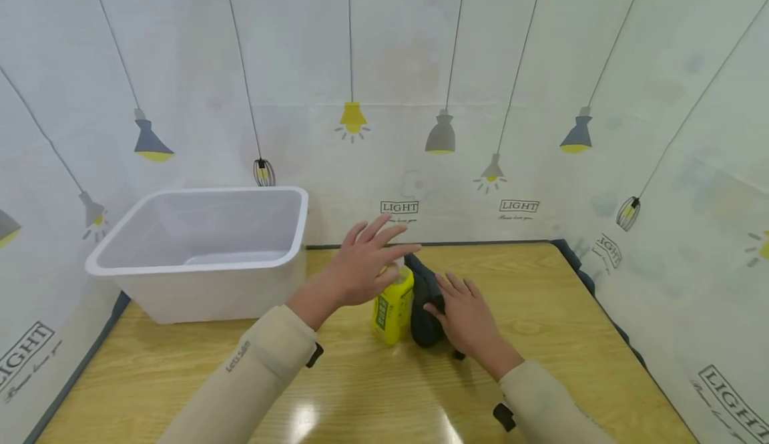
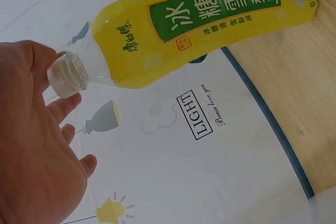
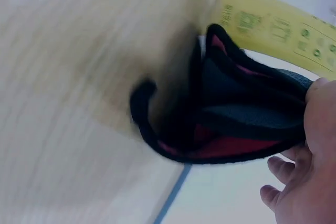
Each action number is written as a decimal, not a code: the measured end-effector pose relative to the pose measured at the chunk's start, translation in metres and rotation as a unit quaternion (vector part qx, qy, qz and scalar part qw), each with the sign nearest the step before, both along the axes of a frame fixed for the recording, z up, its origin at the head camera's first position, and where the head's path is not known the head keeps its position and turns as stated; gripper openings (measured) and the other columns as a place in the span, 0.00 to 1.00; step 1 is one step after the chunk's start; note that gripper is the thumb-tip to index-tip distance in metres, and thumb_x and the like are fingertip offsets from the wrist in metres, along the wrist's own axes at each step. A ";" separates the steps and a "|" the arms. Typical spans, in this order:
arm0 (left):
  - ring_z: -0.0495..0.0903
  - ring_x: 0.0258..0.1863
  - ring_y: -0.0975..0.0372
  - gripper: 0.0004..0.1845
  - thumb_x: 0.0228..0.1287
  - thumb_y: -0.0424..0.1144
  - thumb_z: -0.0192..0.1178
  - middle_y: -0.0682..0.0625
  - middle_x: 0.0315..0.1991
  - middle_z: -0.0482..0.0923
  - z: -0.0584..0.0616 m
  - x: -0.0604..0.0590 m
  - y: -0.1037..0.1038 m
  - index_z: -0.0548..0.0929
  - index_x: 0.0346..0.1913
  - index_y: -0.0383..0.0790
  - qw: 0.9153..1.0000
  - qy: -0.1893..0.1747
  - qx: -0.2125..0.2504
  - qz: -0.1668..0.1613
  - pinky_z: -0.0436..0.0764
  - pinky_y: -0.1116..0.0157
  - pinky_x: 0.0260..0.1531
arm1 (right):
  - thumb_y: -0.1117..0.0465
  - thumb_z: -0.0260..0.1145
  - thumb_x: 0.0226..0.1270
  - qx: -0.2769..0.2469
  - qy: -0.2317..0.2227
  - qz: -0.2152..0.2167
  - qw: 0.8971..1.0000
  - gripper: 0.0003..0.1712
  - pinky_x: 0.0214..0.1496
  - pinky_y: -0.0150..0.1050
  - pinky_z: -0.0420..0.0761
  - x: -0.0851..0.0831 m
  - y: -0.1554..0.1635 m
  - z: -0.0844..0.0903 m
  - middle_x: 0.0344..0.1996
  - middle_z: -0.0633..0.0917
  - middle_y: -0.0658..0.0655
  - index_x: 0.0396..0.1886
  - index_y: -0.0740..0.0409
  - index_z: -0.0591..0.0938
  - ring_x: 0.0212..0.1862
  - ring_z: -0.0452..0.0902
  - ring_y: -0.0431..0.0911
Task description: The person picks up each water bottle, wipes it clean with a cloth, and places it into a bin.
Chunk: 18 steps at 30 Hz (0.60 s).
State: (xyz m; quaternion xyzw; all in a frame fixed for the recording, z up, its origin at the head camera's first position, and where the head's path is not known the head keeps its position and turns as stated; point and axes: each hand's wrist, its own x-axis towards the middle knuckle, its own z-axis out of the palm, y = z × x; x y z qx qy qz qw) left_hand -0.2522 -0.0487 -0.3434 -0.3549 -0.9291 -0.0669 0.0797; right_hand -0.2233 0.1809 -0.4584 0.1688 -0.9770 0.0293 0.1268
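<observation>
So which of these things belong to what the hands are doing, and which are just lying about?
In the job:
yellow bottle, left hand at its top
dark fabric item, right hand on it

Apparently just there:
white tub, untouched
wooden table
lamp-print wall covering

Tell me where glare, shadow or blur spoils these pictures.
Head view: bright glare on the tabletop near the bottom edge; left wrist: the yellow bottle's large lettering reads clearly; right wrist: hazy overall, wood grain smeared, the black fabric item's strap tip soft, a dark shadow beside it.
</observation>
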 end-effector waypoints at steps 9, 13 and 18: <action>0.44 0.79 0.55 0.29 0.73 0.64 0.42 0.52 0.74 0.61 0.000 -0.002 -0.001 0.73 0.64 0.51 0.997 0.026 -0.023 0.075 0.49 0.46 0.75 | 0.43 0.51 0.75 -0.035 -0.032 -0.007 0.999 0.35 0.76 0.54 0.58 -0.002 -0.002 0.023 0.70 0.70 0.59 0.71 0.61 0.67 0.74 0.61 0.54; 0.44 0.79 0.53 0.24 0.75 0.59 0.42 0.52 0.73 0.61 0.000 -0.002 -0.004 0.72 0.65 0.53 0.998 0.011 -0.020 0.051 0.49 0.46 0.75 | 0.44 0.51 0.75 -0.056 -0.016 -0.005 0.998 0.34 0.76 0.54 0.58 -0.003 -0.003 0.034 0.69 0.72 0.59 0.71 0.61 0.68 0.74 0.62 0.54; 0.43 0.79 0.53 0.23 0.78 0.55 0.38 0.52 0.74 0.60 0.001 -0.001 -0.008 0.69 0.69 0.55 1.000 -0.009 -0.015 0.026 0.49 0.45 0.74 | 0.44 0.52 0.75 -0.076 0.008 0.000 0.997 0.34 0.75 0.54 0.58 -0.003 -0.005 0.050 0.70 0.71 0.60 0.71 0.60 0.68 0.74 0.61 0.54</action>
